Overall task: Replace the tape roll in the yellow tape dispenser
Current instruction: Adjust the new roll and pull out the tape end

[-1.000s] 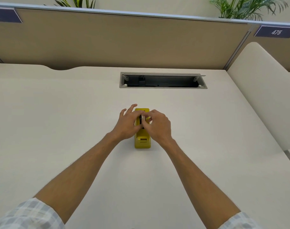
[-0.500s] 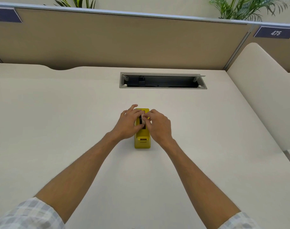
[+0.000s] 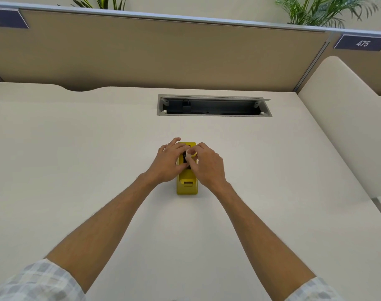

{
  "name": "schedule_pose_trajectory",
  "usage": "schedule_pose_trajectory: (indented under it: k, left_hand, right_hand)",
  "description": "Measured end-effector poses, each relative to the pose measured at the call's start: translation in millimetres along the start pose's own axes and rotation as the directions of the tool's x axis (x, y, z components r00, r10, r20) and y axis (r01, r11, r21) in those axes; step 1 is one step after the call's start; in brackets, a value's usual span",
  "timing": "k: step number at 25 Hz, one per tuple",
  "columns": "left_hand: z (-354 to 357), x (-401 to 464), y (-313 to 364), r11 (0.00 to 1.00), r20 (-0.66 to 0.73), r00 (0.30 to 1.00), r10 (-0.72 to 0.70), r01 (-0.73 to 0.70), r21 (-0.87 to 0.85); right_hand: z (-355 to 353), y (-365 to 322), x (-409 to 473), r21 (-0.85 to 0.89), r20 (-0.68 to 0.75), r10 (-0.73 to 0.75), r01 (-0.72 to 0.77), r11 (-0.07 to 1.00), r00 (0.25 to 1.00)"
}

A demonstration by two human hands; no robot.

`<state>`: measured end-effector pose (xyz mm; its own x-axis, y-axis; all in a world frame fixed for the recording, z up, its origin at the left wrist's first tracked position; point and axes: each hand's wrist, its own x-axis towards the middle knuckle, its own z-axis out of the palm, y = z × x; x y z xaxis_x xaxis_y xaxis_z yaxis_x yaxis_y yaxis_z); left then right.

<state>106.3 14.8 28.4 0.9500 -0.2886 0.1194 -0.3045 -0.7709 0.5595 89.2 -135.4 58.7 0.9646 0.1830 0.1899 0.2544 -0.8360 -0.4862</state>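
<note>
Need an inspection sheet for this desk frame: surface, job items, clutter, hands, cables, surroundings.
Surface: pale desk, open cable tray slot at the rear.
Job's things: yellow tape dispenser upright at centre; small white piece at its top, roll itself hidden.
Clutter: nothing seen.
Grippers: left hand grips the dispenser's side; right hand pinches the white piece.
Cables: nothing seen.
Surroundings: tan partition, sign 475, plants behind.
</note>
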Motion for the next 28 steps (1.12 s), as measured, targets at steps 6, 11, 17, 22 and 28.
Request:
schedule_pose_trajectory:
  k: [6,11,17,22,28]
  left_hand:
    - [1.6,1.0,-3.5,0.999,0.016,1.0,-0.016,0.016,0.034]
    - [3.9,0.5,-4.8,0.999,0.005,1.0,-0.026,0.026,0.043]
    - [2.2,-0.1,-4.0,0.999,0.008,1.0,-0.013,0.013,0.049]
    - [-0.2,-1.1,-1.0,0.997,0.05,0.998,-0.025,0.022,0.073]
    - [3.9,-8.6,4.0,0.997,0.024,1.0,-0.018,0.017,0.07]
  right_hand:
    - [-4.1,1.9,3.8,0.028,0.032,0.04,-0.041,0.999,0.999]
    - [-3.1,1.7,-2.5,-0.009,0.036,0.005,-0.005,1.0,0.999]
    - [3.8,1.3,-16.5,0.025,-0.001,0.021,-0.021,0.999,1.0]
    - [4.9,0.7,-19.4,0.06,-0.038,0.043,-0.041,0.997,0.998]
    - [6.8,-1.2,-24.5,0.085,-0.076,0.075,-0.068,0.994,0.994]
